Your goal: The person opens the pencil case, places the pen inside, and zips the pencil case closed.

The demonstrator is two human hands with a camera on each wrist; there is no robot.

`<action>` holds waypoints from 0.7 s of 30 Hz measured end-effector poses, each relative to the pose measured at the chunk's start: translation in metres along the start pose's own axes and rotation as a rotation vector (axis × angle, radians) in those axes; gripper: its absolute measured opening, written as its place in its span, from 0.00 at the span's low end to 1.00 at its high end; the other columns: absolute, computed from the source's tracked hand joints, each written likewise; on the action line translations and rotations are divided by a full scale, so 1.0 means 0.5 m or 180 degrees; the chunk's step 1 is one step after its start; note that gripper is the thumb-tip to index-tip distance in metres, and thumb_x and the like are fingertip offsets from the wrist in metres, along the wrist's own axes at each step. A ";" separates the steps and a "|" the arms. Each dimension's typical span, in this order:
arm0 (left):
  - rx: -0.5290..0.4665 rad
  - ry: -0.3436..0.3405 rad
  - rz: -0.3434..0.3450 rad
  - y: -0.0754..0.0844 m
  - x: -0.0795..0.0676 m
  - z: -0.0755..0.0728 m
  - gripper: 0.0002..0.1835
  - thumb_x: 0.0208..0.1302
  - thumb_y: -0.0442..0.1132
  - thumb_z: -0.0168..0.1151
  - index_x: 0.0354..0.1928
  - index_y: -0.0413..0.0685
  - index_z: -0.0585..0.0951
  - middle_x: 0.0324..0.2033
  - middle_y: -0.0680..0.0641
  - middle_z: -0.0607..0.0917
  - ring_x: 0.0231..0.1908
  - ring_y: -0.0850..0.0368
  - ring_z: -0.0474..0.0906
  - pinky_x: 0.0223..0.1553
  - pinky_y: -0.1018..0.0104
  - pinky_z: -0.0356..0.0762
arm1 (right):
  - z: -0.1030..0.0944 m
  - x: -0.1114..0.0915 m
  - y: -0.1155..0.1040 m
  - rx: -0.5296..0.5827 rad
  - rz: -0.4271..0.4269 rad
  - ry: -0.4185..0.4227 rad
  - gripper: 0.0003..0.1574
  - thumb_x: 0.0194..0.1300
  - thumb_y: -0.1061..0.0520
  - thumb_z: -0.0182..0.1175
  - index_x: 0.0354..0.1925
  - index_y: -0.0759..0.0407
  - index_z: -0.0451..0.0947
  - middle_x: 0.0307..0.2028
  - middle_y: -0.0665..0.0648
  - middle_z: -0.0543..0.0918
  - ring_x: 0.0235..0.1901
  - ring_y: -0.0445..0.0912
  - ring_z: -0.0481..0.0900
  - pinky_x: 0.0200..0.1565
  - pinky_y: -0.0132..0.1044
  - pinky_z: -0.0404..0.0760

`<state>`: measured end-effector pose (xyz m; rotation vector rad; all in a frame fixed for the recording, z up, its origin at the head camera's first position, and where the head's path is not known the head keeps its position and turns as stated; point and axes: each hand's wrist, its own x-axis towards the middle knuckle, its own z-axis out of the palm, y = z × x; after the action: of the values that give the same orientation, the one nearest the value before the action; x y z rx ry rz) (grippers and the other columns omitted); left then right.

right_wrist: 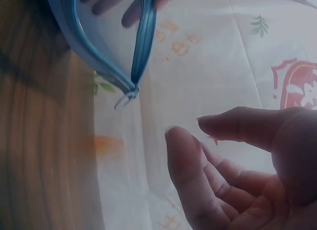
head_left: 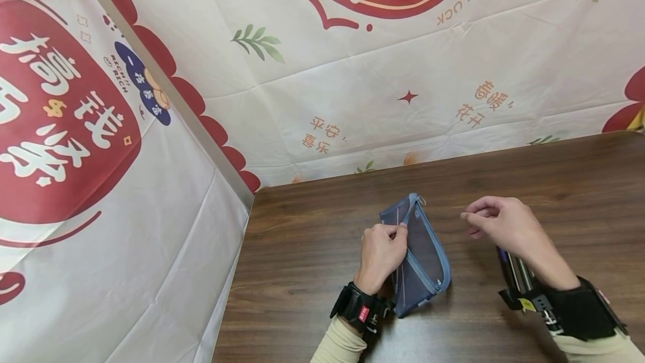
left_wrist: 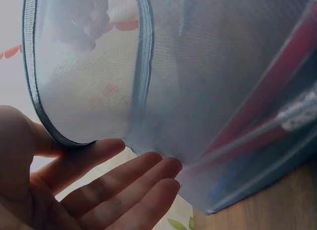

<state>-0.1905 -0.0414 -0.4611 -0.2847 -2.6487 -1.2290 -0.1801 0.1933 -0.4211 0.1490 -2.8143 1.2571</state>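
A blue mesh zipper pouch (head_left: pixel 419 262) stands on the wooden table, its zipper drawn open. My left hand (head_left: pixel 381 254) pinches the near edge of the pouch between thumb and index finger, the other fingers resting against its side. Through the mesh (left_wrist: pixel 198 66) in the left wrist view, long red and whitish shapes show; their kind is unclear. To the right of the pouch, my right hand (head_left: pixel 509 226) hovers with loosely bent fingers, thumb and index tip apart and nothing between them. The zipper pull (right_wrist: pixel 130 96) hangs at the pouch's end.
Several dark, slender pen-like items (head_left: pixel 519 273) lie beneath my right wrist, partly hidden by it. The brown wooden table (head_left: pixel 302 268) ends at a white printed cloth (head_left: pixel 383 94) at the back, and another printed cloth (head_left: pixel 151 251) hangs on the left.
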 end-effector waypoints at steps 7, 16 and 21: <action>0.0018 0.0021 0.0034 0.000 0.001 0.000 0.29 0.66 0.47 0.53 0.05 0.53 0.65 0.03 0.56 0.56 0.03 0.64 0.49 0.09 0.73 0.45 | -0.020 0.001 0.016 -0.0088 0.0043 0.0121 0.24 0.64 0.48 0.59 0.41 0.70 0.78 0.29 0.64 0.87 0.22 0.43 0.83 0.25 0.40 0.82; 0.0008 -0.0003 0.0014 0.000 -0.001 -0.002 0.29 0.66 0.47 0.53 0.05 0.53 0.65 0.03 0.56 0.56 0.04 0.63 0.49 0.10 0.72 0.45 | -0.039 0.002 0.028 -0.0107 0.0152 0.0155 0.24 0.65 0.48 0.57 0.42 0.71 0.77 0.29 0.65 0.87 0.24 0.47 0.84 0.24 0.37 0.83; 0.0015 -0.0006 0.0004 0.001 0.000 -0.002 0.29 0.66 0.48 0.53 0.05 0.54 0.65 0.03 0.56 0.56 0.04 0.63 0.50 0.10 0.72 0.45 | -0.051 0.004 0.038 -0.0126 0.0206 0.0105 0.25 0.65 0.48 0.56 0.42 0.71 0.77 0.28 0.62 0.87 0.24 0.46 0.84 0.27 0.43 0.83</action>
<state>-0.1901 -0.0418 -0.4599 -0.2870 -2.6522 -1.2227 -0.1841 0.2247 -0.4181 0.0354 -2.8352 1.2032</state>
